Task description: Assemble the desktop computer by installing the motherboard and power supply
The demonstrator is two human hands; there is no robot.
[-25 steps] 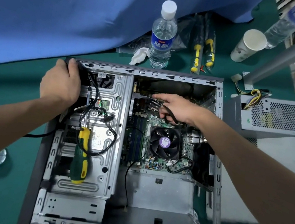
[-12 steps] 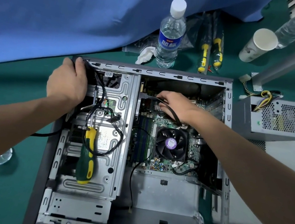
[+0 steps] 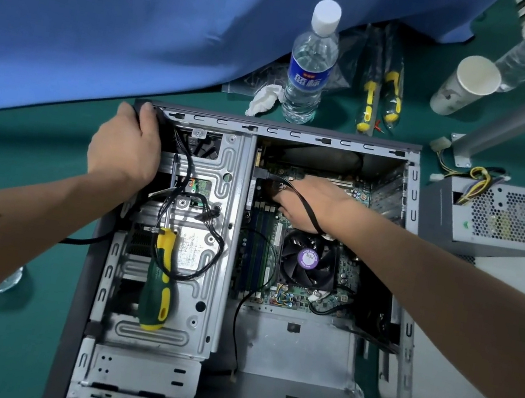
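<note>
Head view: one case [image 3: 299,134], one motherboard [image 3: 337,281] (two water bottles [image 3: 310,68]).

Green table [image 3: 3,346] bears case [image 3: 300,132], power supply [image 3: 508,219], bottle [image 3: 309,67], cup [image 3: 464,86].

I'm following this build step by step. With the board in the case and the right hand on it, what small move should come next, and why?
Probably take the screwdriver lying on the drive cage and fasten the motherboard. The right hand presses on its upper part while the left hand holds the case corner, and the power supply sits outside, beside the case.
</note>
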